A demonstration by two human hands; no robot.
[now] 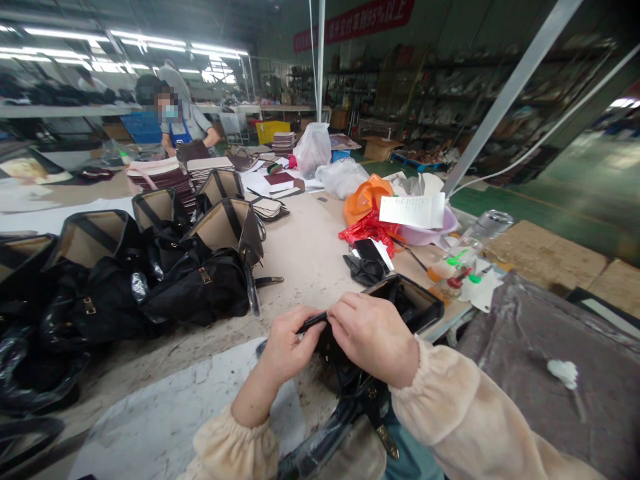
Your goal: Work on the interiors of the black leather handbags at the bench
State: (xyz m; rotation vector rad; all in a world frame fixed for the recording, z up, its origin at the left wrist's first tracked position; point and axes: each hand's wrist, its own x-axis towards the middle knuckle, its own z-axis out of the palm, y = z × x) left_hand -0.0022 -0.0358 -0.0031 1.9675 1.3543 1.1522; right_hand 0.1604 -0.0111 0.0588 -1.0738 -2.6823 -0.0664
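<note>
A black handbag [357,380] with gold fittings is at the table's near edge, partly covered by my hands. My left hand [295,343] pinches a black edge of this bag between thumb and fingers. Close beside it, my right hand [373,333] is closed on the same edge, its fingertips bent over it. Behind my right hand shows the bag's open, stiff-rimmed part [425,303]. A dark strap [325,437] wrapped in clear plastic hangs toward me. What lies under my fingers is hidden.
Several black bags [200,283] with tan linings crowd the left. Small glue bottles [453,283], an orange bag [367,197] and a paper sheet [413,211] sit at the right. A metal pole [510,93] slants up there. A masked co-worker [185,127] stands across the table.
</note>
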